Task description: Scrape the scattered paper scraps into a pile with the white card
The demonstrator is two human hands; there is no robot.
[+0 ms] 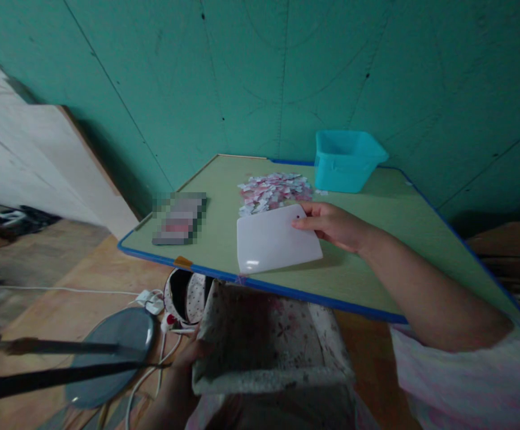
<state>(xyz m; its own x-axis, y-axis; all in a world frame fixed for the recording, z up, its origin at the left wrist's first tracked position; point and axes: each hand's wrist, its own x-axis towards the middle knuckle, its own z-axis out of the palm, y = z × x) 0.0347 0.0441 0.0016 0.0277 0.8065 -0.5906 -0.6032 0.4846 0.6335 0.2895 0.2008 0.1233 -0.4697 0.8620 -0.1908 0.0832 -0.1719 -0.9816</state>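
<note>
My right hand (pixel 320 224) pinches a white plastic scraper (pixel 278 239) at its right end, thumb on top. The scraper is tilted over the table near its front edge, just in front of a pile of small white and pink paper scraps (pixel 275 190). Below the table edge, my left hand (pixel 190 361) grips the left side of a fabric-lined basket (pixel 273 379) with a speckled pattern. Its fingers are partly dark and hidden. The basket's inside looks dim, with reddish marks on the lining.
A turquoise plastic bin (pixel 343 173) stands at the back of the green table (pixel 376 257), against the green wall. A blurred-out flat object (pixel 179 220) lies at the left. On the floor are a grey round stool (pixel 112 352), a white power strip (pixel 150 301) with cables, and a dotted round case (pixel 188 295).
</note>
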